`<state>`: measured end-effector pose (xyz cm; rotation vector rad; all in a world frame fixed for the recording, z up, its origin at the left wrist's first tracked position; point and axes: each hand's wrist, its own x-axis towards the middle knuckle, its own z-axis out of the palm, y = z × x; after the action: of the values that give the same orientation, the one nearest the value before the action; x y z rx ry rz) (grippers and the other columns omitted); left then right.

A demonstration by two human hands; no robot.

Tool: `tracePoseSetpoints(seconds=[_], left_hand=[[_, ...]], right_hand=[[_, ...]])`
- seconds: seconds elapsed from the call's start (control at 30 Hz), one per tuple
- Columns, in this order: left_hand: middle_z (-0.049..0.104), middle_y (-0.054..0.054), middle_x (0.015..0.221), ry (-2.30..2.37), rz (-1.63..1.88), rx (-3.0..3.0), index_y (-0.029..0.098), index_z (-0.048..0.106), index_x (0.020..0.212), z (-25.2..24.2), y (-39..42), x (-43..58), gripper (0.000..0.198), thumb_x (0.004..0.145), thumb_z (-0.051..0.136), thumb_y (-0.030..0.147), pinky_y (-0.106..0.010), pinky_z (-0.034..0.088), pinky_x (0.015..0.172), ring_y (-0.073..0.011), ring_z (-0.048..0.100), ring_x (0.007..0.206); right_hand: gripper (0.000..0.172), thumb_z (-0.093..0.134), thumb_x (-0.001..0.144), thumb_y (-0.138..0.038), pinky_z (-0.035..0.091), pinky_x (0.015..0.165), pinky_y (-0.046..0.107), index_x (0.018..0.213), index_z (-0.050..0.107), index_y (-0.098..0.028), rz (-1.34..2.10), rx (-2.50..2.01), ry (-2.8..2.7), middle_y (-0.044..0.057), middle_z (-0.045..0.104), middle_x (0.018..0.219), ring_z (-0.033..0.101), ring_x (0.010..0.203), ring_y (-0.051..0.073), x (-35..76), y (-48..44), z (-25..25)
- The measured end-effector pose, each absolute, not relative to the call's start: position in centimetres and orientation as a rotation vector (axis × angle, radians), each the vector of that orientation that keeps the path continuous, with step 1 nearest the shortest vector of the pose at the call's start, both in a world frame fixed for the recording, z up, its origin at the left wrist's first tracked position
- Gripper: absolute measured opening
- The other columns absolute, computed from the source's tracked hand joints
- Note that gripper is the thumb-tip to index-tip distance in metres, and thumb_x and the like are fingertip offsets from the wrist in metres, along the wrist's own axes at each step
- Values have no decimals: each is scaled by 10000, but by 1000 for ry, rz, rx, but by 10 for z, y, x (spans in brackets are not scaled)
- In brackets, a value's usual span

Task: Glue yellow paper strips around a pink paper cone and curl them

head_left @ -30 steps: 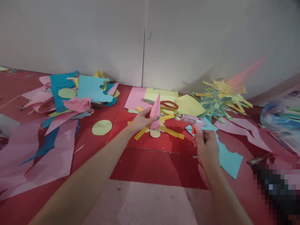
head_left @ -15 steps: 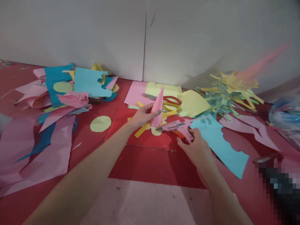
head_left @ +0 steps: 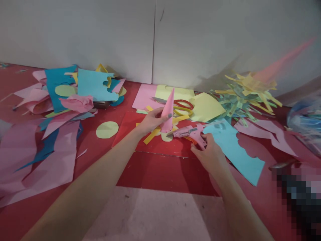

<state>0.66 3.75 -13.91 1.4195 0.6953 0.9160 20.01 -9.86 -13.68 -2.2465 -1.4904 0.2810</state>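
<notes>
Upright in my left hand (head_left: 153, 121) is a pink paper cone (head_left: 169, 108), its base over a pale yellow paper piece (head_left: 166, 137). My right hand (head_left: 209, 152) grips a pink hot glue gun (head_left: 192, 132), whose nozzle points left, close beside the cone's base; whether it touches cannot be told. Yellow paper strips (head_left: 151, 136) stick out around the base on a red board (head_left: 127, 134). Just behind the cone lie scissors with red and yellow handles (head_left: 184, 110).
Cut blue paper (head_left: 94, 85) and pink scraps (head_left: 77, 103) pile up at the left, near a pale yellow disc (head_left: 107, 130). Light blue paper (head_left: 240, 159) lies right of the glue gun. A fringed paper piece with a pink cone (head_left: 283, 62) stands before the white wall (head_left: 225, 33).
The whole view has shifted slightly. The cone sits a little lower onto the pale yellow piece, while the glue gun's nozzle stays by its base.
</notes>
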Motion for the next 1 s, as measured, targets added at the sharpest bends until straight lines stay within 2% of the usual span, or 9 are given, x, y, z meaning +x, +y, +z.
tracePoseSetpoints(seconds=[0.23,0.4,0.7,1.0], left_hand=[[655,-95,1031,664,931,1438,162,605,1100,-141,38,7,474,737,631,466,-334,483,776,-215,593,933],[658,-94,1023,682,931,1466,154,603,1087,-142,38,6,468,740,625,467,-334,484,784,-213,597,927],[647,-106,1090,692,945,1433,157,604,1074,-141,39,7,460,723,638,453,-372,478,838,-228,602,976],[659,-95,1075,711,929,1454,177,609,1068,-145,41,7,449,730,629,471,-347,495,797,-216,612,944]], right_hand=[[338,533,688,-392,357,568,264,978,454,-237,280,-2224,-1493,26,609,806,580,722,214,196,-100,-133],[358,531,710,-394,369,592,269,1011,452,-217,317,-2233,-1520,68,629,918,597,790,230,198,-99,-130],[391,538,725,-400,379,600,275,1053,454,-205,295,-2204,-1573,97,636,1004,610,844,254,202,-100,-133],[366,547,716,-372,371,590,275,1037,462,-219,224,-2229,-1566,80,638,982,607,818,238,197,-104,-122]])
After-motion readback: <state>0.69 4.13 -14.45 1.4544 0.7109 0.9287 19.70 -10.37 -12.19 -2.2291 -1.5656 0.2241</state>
